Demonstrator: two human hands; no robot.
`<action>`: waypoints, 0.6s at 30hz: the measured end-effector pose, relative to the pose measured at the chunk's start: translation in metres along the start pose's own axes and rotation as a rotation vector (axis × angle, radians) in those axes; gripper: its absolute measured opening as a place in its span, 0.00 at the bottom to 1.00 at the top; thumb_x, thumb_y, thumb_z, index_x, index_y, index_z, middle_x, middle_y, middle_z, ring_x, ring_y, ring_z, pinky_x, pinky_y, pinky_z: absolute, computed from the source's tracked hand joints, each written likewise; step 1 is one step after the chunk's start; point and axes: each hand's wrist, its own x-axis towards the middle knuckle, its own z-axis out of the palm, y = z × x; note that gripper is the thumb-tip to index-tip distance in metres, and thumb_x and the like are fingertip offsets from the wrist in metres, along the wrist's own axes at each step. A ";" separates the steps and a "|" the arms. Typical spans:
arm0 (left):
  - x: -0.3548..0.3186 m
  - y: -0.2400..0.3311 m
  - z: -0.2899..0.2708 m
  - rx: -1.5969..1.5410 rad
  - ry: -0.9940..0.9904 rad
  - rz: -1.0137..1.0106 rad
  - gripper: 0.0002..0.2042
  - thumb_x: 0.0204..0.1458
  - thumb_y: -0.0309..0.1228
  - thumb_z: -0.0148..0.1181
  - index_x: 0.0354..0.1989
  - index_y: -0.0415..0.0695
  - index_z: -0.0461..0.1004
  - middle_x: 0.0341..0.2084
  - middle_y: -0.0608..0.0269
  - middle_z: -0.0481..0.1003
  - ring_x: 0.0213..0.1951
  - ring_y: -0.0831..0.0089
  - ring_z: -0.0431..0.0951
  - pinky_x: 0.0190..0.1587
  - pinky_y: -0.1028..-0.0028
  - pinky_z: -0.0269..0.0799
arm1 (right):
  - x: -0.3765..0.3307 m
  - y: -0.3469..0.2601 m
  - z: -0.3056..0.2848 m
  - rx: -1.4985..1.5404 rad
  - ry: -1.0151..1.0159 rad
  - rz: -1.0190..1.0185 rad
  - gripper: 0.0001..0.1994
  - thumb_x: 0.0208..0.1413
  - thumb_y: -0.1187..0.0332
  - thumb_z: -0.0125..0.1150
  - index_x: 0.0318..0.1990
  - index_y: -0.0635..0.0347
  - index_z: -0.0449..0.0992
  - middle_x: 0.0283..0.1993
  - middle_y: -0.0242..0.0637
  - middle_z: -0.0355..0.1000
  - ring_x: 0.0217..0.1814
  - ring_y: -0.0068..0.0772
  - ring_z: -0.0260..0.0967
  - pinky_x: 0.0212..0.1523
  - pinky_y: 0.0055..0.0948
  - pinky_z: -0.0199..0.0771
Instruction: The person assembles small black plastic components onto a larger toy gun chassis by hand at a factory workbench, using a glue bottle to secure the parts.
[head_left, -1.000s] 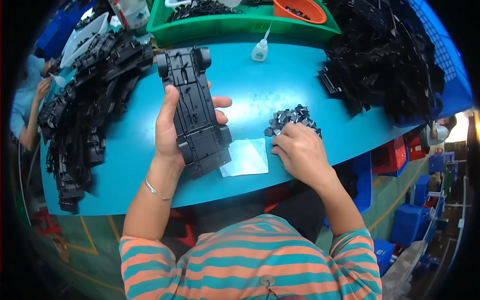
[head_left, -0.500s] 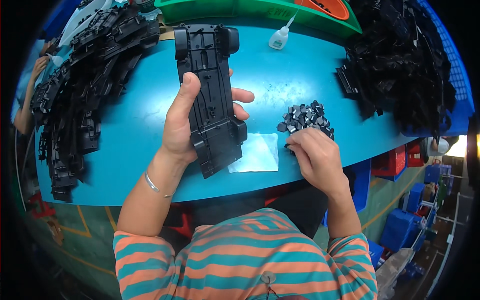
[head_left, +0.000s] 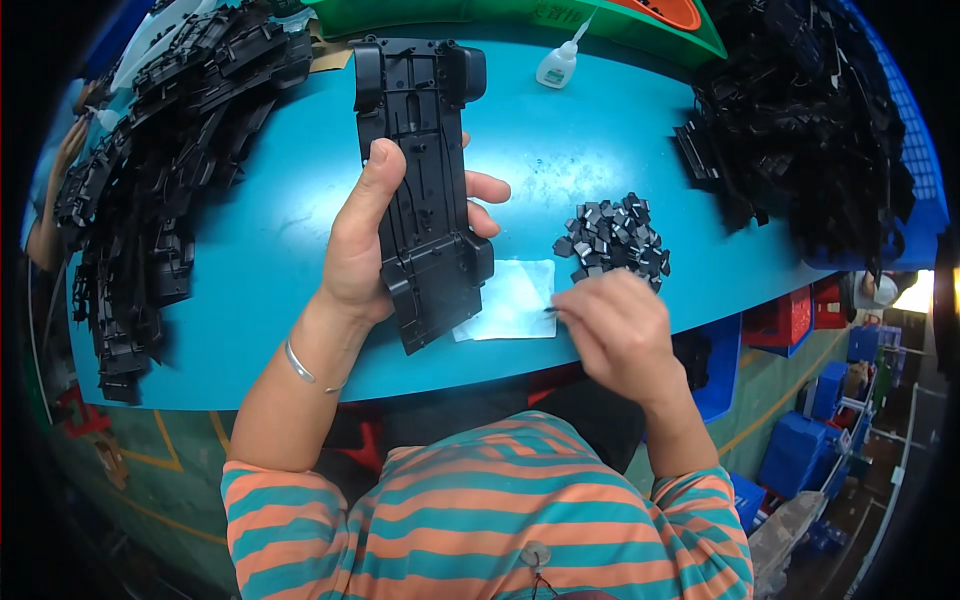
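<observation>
My left hand (head_left: 362, 225) is closed around a long black plastic toy car chassis (head_left: 425, 180), its thumb along one edge and fingertips showing past the other. The chassis is held tilted above the table, wheel arches at its far end. My right hand (head_left: 622, 330) pinches a small black plastic piece (head_left: 551, 309) between thumb and fingertips. That hand hovers by the right edge of a white paper sheet (head_left: 520, 300). Just beyond it lies a pile of small black pieces (head_left: 612, 235), some with shiny faces.
Stacked black plastic chassis parts (head_left: 190, 150) cover the table's left side. More black parts (head_left: 800, 120) heap up at the right in a blue crate (head_left: 915, 150). A white glue bottle (head_left: 556, 68) stands before a green tray (head_left: 450, 12). Another person's hand (head_left: 72, 145) is at far left.
My right hand has moved left from the pile's near edge toward the white sheet, carrying a small black piece. My left hand holds the chassis almost unmoved.
</observation>
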 end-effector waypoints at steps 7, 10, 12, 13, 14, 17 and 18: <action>0.000 -0.001 0.001 0.030 -0.006 -0.010 0.30 0.62 0.55 0.36 0.57 0.39 0.58 0.41 0.44 0.75 0.36 0.69 0.81 0.33 0.75 0.81 | 0.003 -0.022 0.003 -0.207 -0.206 -0.096 0.11 0.39 0.77 0.60 0.34 0.61 0.76 0.30 0.35 0.68 0.32 0.36 0.67 0.34 0.33 0.68; 0.000 -0.001 0.001 0.044 -0.003 -0.010 0.31 0.62 0.56 0.36 0.57 0.38 0.58 0.41 0.44 0.75 0.36 0.70 0.81 0.33 0.76 0.80 | 0.005 -0.023 0.003 -0.225 -0.268 -0.094 0.10 0.39 0.77 0.60 0.34 0.61 0.76 0.30 0.36 0.68 0.33 0.36 0.67 0.34 0.33 0.68; -0.001 -0.001 0.002 0.076 -0.009 -0.001 0.31 0.61 0.56 0.37 0.57 0.38 0.58 0.41 0.45 0.75 0.36 0.70 0.81 0.33 0.76 0.80 | 0.006 -0.022 0.004 -0.218 -0.277 -0.095 0.10 0.39 0.77 0.60 0.34 0.61 0.76 0.30 0.36 0.68 0.33 0.36 0.67 0.34 0.33 0.68; -0.002 0.000 0.004 0.111 -0.019 0.008 0.32 0.61 0.57 0.37 0.57 0.38 0.58 0.41 0.45 0.75 0.36 0.70 0.81 0.33 0.76 0.80 | 0.005 -0.021 0.006 -0.210 -0.235 -0.092 0.10 0.39 0.77 0.60 0.34 0.61 0.76 0.31 0.36 0.68 0.33 0.36 0.67 0.34 0.33 0.68; -0.003 0.000 0.005 0.110 -0.019 0.012 0.32 0.61 0.57 0.37 0.57 0.38 0.58 0.41 0.45 0.75 0.36 0.70 0.81 0.33 0.76 0.80 | 0.005 -0.021 0.006 -0.202 -0.194 -0.089 0.11 0.39 0.78 0.61 0.34 0.61 0.76 0.31 0.37 0.69 0.33 0.36 0.67 0.34 0.33 0.68; -0.002 0.000 0.004 0.111 -0.015 0.002 0.33 0.60 0.58 0.37 0.57 0.38 0.59 0.41 0.46 0.75 0.36 0.71 0.81 0.34 0.76 0.80 | 0.003 -0.020 0.009 -0.187 -0.190 -0.060 0.09 0.40 0.78 0.62 0.33 0.61 0.76 0.31 0.37 0.69 0.32 0.36 0.68 0.34 0.34 0.68; -0.002 -0.001 0.004 0.122 -0.022 0.002 0.33 0.60 0.58 0.37 0.57 0.38 0.59 0.41 0.46 0.75 0.36 0.71 0.81 0.34 0.76 0.80 | 0.002 -0.019 0.008 -0.187 -0.192 -0.060 0.09 0.40 0.78 0.62 0.33 0.61 0.76 0.31 0.37 0.69 0.32 0.36 0.68 0.34 0.34 0.68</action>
